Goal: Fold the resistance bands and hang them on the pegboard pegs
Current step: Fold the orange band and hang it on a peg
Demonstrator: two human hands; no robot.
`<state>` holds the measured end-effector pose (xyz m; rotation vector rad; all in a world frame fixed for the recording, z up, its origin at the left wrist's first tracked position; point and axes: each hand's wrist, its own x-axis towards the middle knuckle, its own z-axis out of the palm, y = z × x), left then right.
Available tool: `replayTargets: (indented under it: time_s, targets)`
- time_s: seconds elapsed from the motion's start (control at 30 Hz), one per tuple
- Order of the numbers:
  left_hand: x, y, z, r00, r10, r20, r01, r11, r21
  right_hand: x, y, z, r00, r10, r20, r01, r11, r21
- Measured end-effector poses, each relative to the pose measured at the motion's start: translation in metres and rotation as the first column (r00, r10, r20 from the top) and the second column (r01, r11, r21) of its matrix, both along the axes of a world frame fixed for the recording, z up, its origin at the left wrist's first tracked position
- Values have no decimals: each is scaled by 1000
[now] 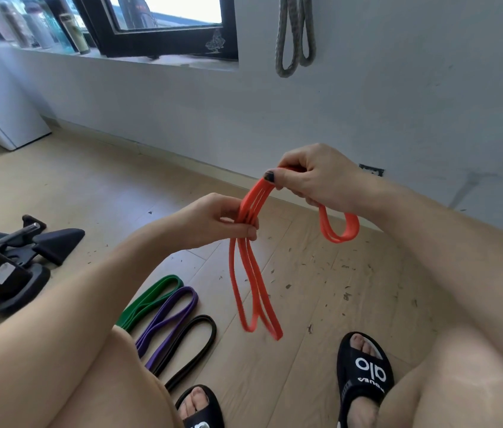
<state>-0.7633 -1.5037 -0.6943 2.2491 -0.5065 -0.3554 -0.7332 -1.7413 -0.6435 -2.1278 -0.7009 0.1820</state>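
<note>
Gripping a folded orange band [251, 273] with left hand [213, 220] and right hand [312, 177], above green [151, 299], purple [170, 316], black bands [194, 344] lying on floor [306, 304].

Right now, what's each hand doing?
Left hand: closed on the orange band.
Right hand: closed on the same band's upper fold.

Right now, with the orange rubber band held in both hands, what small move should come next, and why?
Probably bring the right hand toward the left hand to double the orange rubber resistance band once more. Its long loops hang well below the left hand's grip, while only a short loop hangs from the right, so the bundle looks too long to hang neatly.
</note>
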Motion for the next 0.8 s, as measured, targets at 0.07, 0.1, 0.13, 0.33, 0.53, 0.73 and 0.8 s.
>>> replayTargets:
  time_s: [0.07,0.1,0.13,0.33,0.53,0.73,0.8]
  targets:
    - [2,2,0,999,39,27,-38,999,-27,1,-4,1,1000,-12,-8,12,1000,0]
    - [2,2,1,997,58,49,-56,998,-40,2,-7,1,1000,-21,-4,21,1000,-7]
    - [2,3,1,994,77,80,-74,996,-47,3,-10,1,1000,-29,5,29,999,-19]
    - [7,6,6,946,86,313,-112,991,67,4,-22,0,999,-24,-21,21,992,-121]
    - [14,10,9,963,74,259,-92,994,58,6,-32,-6,993,20,-117,-53,957,-284]
    - [29,3,23,989,39,143,-44,999,27,29,-39,0,997,-7,-81,-23,930,-367]
    - [43,1,32,993,24,112,-28,999,29,44,-41,5,998,-12,-68,-15,925,-379]
